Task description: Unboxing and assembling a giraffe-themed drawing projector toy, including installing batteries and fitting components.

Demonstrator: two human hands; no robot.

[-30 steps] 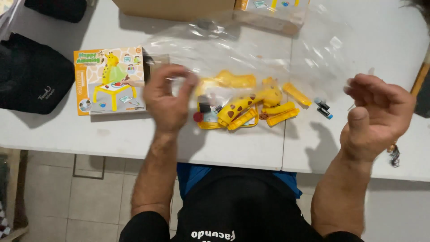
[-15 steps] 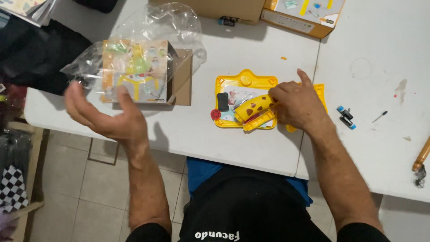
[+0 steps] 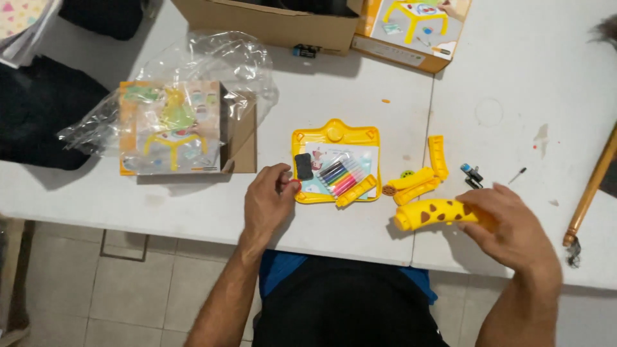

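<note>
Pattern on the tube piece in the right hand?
Yellow with brown spots, giraffe-like: the tube piece in the right hand, head view.

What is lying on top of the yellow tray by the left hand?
On the yellow tray lie a black eraser block, a pack of coloured markers, a yellow bar and a printed sheet. The sheet's middle is covered by them.

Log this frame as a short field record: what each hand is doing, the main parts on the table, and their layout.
left hand: rests on the white table, fingertips pinching a small red piece at the yellow tray's left edge
right hand: grips a yellow brown-spotted giraffe-neck piece, lying level
yellow tray: holds a pack of coloured markers and a black eraser
loose yellow legs: between tray and right hand
toy box: left, under clear plastic bag
</note>
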